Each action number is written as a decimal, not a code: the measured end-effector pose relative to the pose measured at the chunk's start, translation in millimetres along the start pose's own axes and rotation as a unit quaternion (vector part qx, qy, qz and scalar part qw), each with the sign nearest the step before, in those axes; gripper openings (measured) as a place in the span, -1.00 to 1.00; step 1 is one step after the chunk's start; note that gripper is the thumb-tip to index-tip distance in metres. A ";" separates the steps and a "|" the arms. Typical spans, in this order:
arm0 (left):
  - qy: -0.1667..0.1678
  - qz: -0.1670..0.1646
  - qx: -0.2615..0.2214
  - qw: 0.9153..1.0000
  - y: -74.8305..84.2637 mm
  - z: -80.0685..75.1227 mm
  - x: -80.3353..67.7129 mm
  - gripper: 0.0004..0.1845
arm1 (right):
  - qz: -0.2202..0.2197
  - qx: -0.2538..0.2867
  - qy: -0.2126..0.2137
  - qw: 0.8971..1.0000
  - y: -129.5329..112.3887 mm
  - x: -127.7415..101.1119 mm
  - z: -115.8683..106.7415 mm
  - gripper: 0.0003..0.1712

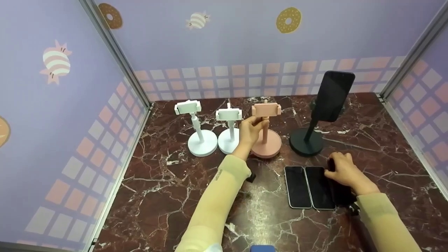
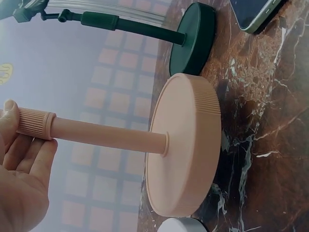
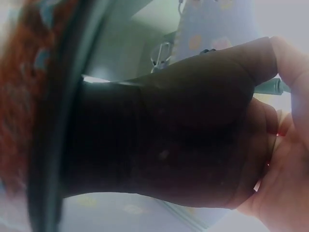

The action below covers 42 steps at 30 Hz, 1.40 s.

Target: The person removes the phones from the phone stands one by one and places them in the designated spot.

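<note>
My left hand point(image 1: 252, 128) grips the thin pole of a pink phone stand point(image 1: 270, 145), just under its empty clamp. In the left wrist view my fingers point(image 2: 26, 159) lie along the ribbed collar of the pink stand's pole point(image 2: 106, 135), and the round base stands on the marble. My right hand point(image 1: 341, 171) curls over a dark phone point(image 1: 341, 196) lying rightmost in a row of three. In the right wrist view this dark phone point(image 3: 159, 145) fills the frame, with my thumb and palm point(image 3: 285, 183) round its edge. Two more phones point(image 1: 297, 186) point(image 1: 319, 187) lie flat beside it.
Two white stands point(image 1: 202, 141) point(image 1: 228, 140) with empty clamps stand left of the pink one. A black stand point(image 1: 306, 142) to its right carries a dark phone point(image 1: 332, 95). Purple walls point(image 1: 52, 122) close in the marble table point(image 1: 168, 196) on three sides. A blue object point(image 1: 262, 248) pokes in at the near edge.
</note>
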<state>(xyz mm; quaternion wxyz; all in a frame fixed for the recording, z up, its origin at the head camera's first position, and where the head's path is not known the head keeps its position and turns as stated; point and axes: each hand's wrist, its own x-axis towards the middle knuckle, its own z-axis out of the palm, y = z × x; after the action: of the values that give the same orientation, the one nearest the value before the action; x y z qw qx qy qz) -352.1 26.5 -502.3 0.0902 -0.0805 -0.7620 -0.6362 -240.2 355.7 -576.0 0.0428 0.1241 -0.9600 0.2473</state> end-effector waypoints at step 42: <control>0.035 0.026 0.120 0.992 -19.1 9.6 7.8 -0.76 | 0.006 -0.007 -0.052 0.999 7.1 1.0 5.9 -0.53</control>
<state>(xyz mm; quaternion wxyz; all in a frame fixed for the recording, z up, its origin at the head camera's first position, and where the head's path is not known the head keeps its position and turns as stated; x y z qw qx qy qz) -364.5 32.6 -520.3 0.1429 -0.0668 -0.8268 -0.5399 -243.1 358.6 -584.3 -0.0074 0.1307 -0.9634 0.2340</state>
